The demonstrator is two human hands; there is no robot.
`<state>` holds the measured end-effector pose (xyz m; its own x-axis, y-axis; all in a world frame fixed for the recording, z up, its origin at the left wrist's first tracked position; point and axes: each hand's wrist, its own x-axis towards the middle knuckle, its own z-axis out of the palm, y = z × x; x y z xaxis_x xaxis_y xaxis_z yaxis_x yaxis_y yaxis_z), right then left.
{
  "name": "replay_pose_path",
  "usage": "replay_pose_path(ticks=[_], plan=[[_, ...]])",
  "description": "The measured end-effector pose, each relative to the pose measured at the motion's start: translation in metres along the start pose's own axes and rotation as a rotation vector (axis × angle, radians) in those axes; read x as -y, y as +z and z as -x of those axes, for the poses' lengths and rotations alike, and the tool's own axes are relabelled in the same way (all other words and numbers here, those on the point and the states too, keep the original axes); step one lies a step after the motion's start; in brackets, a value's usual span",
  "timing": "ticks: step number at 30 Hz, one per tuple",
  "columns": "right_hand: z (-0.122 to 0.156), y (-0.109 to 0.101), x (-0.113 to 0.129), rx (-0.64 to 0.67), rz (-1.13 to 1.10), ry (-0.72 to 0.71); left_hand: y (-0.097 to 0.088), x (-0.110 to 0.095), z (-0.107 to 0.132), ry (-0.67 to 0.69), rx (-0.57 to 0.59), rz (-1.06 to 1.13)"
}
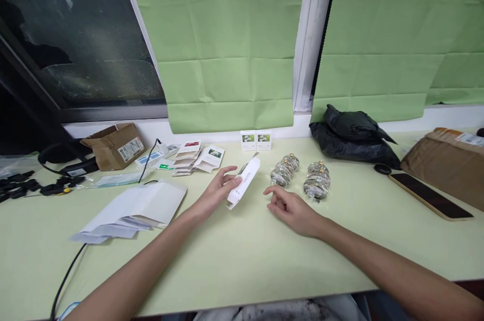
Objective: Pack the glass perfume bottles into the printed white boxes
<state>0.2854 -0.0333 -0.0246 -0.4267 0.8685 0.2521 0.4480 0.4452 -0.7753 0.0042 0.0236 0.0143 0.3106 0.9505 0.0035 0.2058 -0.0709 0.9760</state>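
My left hand [217, 191] grips a flat, unfolded white carton [244, 181] by its lower edge, holding it tilted above the pale green table [234, 260]. My right hand [291, 208] rests on the table just right of the carton, its fingers loosely curled and holding nothing. Just beyond its fingertips lie two rows of small clear glass bottles with gold caps [285, 169] [316, 180]. Two small assembled white boxes with green pictures [256, 140] stand at the back by the window sill.
A pile of flat printed cartons [198, 156] and white envelopes [136, 207] lies to the left, with a brown cardboard box [115, 145] and black cables. To the right are a black plastic bag [353, 135], a phone [429, 195] and a brown parcel [448, 162].
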Motion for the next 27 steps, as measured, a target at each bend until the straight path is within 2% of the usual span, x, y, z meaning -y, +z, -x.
replay_pose_path(ticks=[3, 8, 14, 17, 21, 24, 27], plan=[[0.001, -0.001, 0.010, -0.019, 0.021, -0.019, 0.008, 0.000, 0.004, 0.012, -0.045, -0.107], [0.002, 0.001, 0.026, 0.084, 0.170, -0.103, 0.019, 0.000, 0.016, -0.001, -0.112, -0.403], [-0.008, 0.011, 0.028, 0.120, 0.236, -0.081, 0.024, 0.011, 0.021, 0.106, -0.175, -0.646], [-0.013, 0.014, 0.025, 0.098, 0.235, -0.056, 0.021, 0.015, 0.020, 0.076, -0.145, -0.657], [-0.017, 0.014, 0.019, 0.027, 0.199, 0.006, 0.012, 0.014, 0.021, 0.058, -0.037, -0.538], [-0.016, 0.010, 0.012, 0.032, 0.172, -0.008, 0.003, 0.013, 0.019, 0.138, 0.028, -0.501], [-0.012, 0.006, 0.005, 0.049, 0.163, -0.025, -0.006, 0.015, 0.018, 0.281, 0.095, -0.565]])
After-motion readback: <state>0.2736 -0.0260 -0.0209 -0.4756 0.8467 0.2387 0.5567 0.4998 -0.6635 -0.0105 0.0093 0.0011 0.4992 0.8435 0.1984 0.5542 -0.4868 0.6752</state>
